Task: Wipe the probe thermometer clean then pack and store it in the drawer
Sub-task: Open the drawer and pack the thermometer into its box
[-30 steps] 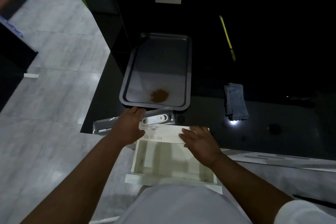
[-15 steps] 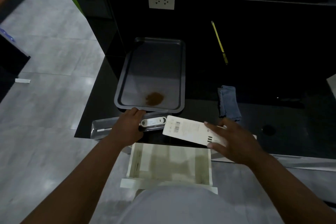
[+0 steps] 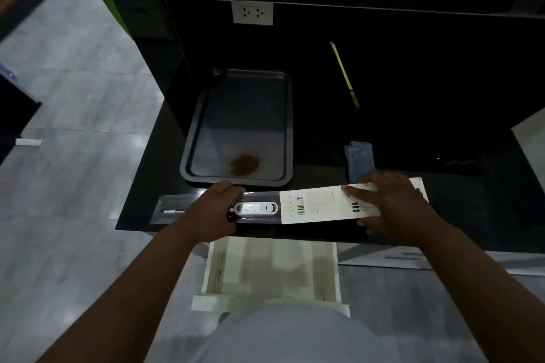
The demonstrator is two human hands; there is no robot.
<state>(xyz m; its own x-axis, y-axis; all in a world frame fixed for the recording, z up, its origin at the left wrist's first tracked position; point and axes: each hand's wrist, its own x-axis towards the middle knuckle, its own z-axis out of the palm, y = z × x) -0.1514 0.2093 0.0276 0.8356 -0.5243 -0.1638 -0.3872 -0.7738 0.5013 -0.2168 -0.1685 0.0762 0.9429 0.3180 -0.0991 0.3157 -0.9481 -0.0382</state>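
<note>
Sleeve [image 3: 321,205] now level — thermometer [image 3: 255,209] in blister [image 3: 177,204]

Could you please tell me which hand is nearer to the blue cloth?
Right. The right hand sits just in front of the cloth, holding the card. The left hand is well off to the cloth's left, gripping the pack.

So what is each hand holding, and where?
Left hand grips the clear pack mid-length, beside the thermometer head. Right hand lies on the white card at its right end; pinch cannot be told.
</note>
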